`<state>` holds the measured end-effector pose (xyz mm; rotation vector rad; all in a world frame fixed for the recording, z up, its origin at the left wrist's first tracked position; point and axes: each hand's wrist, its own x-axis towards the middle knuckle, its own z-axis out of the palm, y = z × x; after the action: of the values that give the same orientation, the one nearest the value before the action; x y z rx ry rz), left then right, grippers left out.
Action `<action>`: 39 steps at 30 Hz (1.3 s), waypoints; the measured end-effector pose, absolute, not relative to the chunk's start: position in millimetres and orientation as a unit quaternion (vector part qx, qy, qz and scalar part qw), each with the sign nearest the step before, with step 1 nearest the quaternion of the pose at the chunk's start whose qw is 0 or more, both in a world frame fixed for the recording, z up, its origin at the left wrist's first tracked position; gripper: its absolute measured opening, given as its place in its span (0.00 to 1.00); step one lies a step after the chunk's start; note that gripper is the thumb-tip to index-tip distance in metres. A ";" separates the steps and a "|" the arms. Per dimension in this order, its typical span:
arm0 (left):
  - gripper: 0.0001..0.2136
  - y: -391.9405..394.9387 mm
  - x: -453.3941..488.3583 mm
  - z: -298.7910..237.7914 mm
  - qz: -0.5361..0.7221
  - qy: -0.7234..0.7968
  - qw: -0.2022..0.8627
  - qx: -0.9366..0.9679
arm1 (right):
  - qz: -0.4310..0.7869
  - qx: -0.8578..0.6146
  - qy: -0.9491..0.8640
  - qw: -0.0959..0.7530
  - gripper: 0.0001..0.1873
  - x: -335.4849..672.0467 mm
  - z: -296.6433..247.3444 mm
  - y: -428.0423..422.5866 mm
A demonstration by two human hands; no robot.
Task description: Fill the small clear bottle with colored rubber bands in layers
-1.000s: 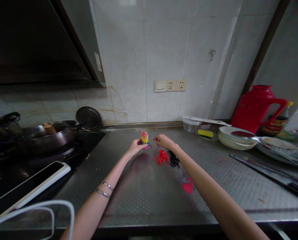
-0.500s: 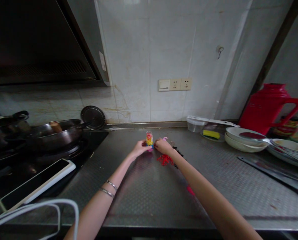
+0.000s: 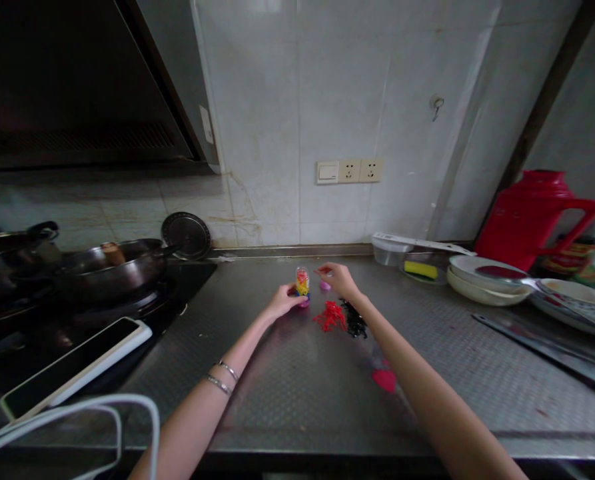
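Note:
A small clear bottle (image 3: 302,283) stands upright on the steel counter, holding layers of little red, yellow and blue pieces above a pink bottom. My left hand (image 3: 281,302) is closed round its lower part from the left. Just right of the bottle's top, my right hand (image 3: 342,281) is raised with its fingertips pinched together; anything between them is too small to make out. Beneath those fingers lies a small purple object (image 3: 325,285). A pile of tiny red pieces (image 3: 331,316) lies nearer to me, with a pile of black pieces (image 3: 356,321) against its right side.
A pink flat piece (image 3: 384,380) lies by my right forearm. Stacked bowls (image 3: 487,288), a yellow sponge (image 3: 421,269), a clear tub (image 3: 391,252) and a red thermos (image 3: 530,217) stand right. On the left are a pan (image 3: 112,273) and a white-edged device (image 3: 77,367).
My right hand has lifted and moved right, away from the bottle's base, uncovering the black pile and the purple object. The bottle, still in my left hand, sits slightly lower and further right.

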<state>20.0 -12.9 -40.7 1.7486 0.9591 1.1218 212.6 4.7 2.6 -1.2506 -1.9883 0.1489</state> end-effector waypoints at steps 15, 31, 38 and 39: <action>0.15 -14.7 28.4 -44.0 0.428 0.373 0.369 0.736 | 0.009 -0.393 -0.884 0.254 0.13 201.7 70.3 -19.4; 0.15 -17.9 31.2 -45.6 0.433 0.378 0.387 0.721 | 0.040 -0.436 -0.807 0.395 0.19 216.7 33.5 -15.2; 0.18 -12.9 31.0 -52.3 0.445 0.369 0.385 0.720 | 0.120 -0.512 -0.816 0.239 0.18 254.0 -13.4 -15.3; 0.18 -12.6 31.1 -52.7 0.445 0.368 0.385 0.720 | 0.131 -0.508 -0.821 0.224 0.19 257.1 -15.5 -16.6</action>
<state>31.1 -12.6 -52.7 1.8334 0.9380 1.1342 257.1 -16.6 -15.5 -1.4029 -2.2673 0.3616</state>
